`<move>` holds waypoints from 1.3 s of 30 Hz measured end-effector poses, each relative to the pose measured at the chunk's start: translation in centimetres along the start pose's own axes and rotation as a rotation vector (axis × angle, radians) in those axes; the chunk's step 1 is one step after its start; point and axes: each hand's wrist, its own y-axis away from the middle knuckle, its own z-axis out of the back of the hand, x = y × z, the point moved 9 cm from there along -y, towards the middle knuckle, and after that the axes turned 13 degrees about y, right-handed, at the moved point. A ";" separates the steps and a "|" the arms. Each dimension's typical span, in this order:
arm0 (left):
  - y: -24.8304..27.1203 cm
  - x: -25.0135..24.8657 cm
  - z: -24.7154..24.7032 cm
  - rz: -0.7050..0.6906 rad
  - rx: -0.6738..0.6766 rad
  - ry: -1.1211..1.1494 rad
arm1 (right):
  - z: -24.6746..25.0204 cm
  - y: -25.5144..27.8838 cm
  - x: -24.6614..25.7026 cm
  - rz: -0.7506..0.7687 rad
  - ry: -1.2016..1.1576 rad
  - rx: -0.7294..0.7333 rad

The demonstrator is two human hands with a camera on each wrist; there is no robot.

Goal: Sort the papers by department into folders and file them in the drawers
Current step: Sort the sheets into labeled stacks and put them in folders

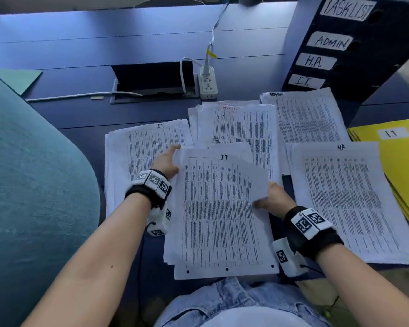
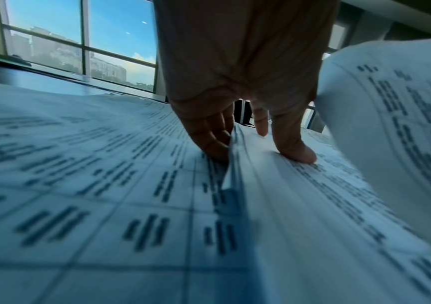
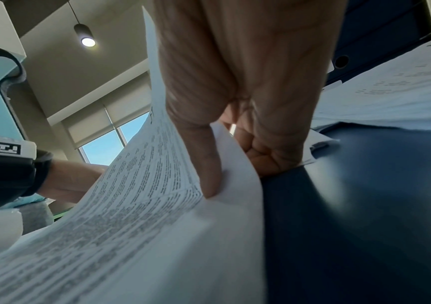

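Observation:
A stack of printed papers (image 1: 222, 263) lies at the desk's near edge, and its top sheet (image 1: 222, 208) is marked "IT". My right hand (image 1: 267, 199) pinches that sheet's right edge, thumb on top and fingers curled beneath (image 3: 235, 174), and the sheet (image 3: 144, 185) curls upward. My left hand (image 1: 167, 161) holds the stack's upper left edge, thumb on the paper and fingers beside the edge (image 2: 258, 152). Sorted piles lie beyond: IT (image 1: 147, 142), TASKLIST (image 1: 239, 123), ADMIN (image 1: 309, 114) and HR (image 1: 345, 197).
Yellow folders (image 1: 401, 156), the top one labelled "IT", lie at the right. A dark drawer unit (image 1: 354, 43) labelled TASKLIST, ADMIN, H.R., I.T. stands at the back right. A power strip (image 1: 207, 83) and cable hatch (image 1: 151, 81) sit behind the piles. A teal chair (image 1: 33, 185) fills the left.

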 end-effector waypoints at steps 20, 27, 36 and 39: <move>-0.5 -0.1 -0.2 0.023 0.092 0.459 | -0.3 0.2 -0.2 0.032 -0.037 -0.002; 4.5 -3.1 -1.1 -0.131 0.497 0.989 | 1.2 -0.5 -0.9 -0.070 -0.562 -0.199; 5.6 -1.3 -0.5 -0.032 0.254 1.005 | -0.3 0.5 0.9 0.072 -0.619 -0.088; 4.9 1.5 -1.0 0.149 0.100 1.181 | -0.2 0.6 -0.4 0.020 -0.569 -0.156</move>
